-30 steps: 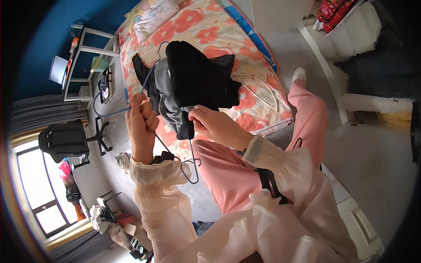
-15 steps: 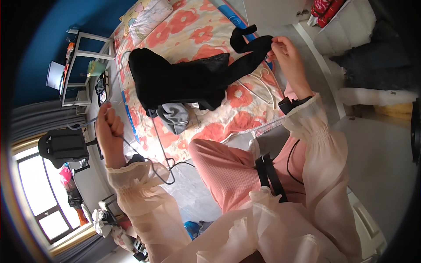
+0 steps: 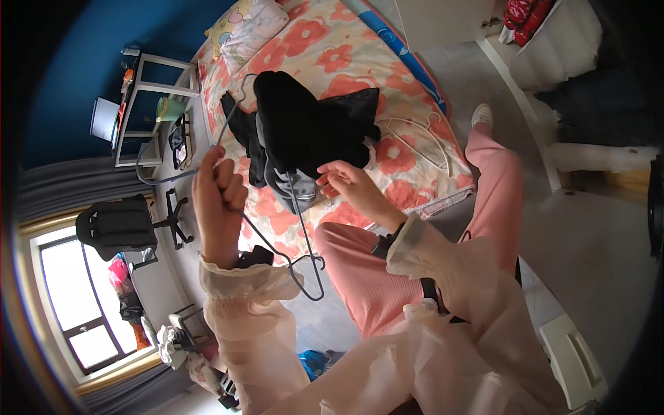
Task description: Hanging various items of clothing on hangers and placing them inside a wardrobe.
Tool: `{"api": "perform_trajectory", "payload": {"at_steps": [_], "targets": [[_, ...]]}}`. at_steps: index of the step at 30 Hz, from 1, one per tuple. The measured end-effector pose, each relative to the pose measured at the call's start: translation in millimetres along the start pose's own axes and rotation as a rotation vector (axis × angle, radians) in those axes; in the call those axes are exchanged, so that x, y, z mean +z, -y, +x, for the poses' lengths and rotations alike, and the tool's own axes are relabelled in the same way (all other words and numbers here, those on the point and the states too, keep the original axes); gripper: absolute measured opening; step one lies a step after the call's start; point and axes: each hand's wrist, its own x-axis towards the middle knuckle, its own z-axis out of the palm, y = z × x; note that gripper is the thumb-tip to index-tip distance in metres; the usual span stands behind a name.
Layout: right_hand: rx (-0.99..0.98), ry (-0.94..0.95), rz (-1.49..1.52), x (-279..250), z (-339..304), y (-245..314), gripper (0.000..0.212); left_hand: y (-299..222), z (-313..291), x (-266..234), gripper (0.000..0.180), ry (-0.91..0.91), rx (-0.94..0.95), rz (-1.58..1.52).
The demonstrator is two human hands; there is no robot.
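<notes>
The left hand (image 3: 218, 190) is clenched around a blue-grey clothes hanger (image 3: 306, 235), in front of the near part of the bed (image 3: 398, 162). This fist hides the middle of the rods, and a black garment (image 3: 294, 124) covers another part, so I cannot tell if there is 1 hanger or 2. Below the black garment comes out some grey cloth (image 3: 282, 192); its shape is mostly hidden. The right hand (image 3: 353, 194) has its fingers loosely bent and apart, and I see nothing gripped in them. Its fingertips are just beside the lower edge of the black garment; whether they touch it, I cannot tell. A blue thing (image 3: 312, 363) on the floor is partly covered by the sheer cream sleeve (image 3: 252, 325), and the dark rim of the lens cuts off the grey curtain (image 3: 76, 180).

From the fist, 1 rod goes upward and bends over at its top, toward the far end of the bed. A loop extends to the left, and other rods slant down to the right, to a rounded corner. The black garment has its long axis from upper left to lower right. On the bedspread, a white clothes hanger (image 3: 441, 149) turns its hook away from the person.

The blue strip (image 3: 401, 52) along the bed carries pale marks, too small to read.
</notes>
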Motion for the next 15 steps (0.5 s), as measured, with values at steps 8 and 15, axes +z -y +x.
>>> {"api": "perform_trajectory", "payload": {"at_steps": [8,15], "targets": [[-0.805,-0.137,-1.104,15,14,44,0.028,5,-17,17,0.014,-0.034,0.026,0.045],[-0.827,0.106,-1.328,15,8,64,0.015,18,13,-3,0.018,-0.022,0.04,0.161]]}}
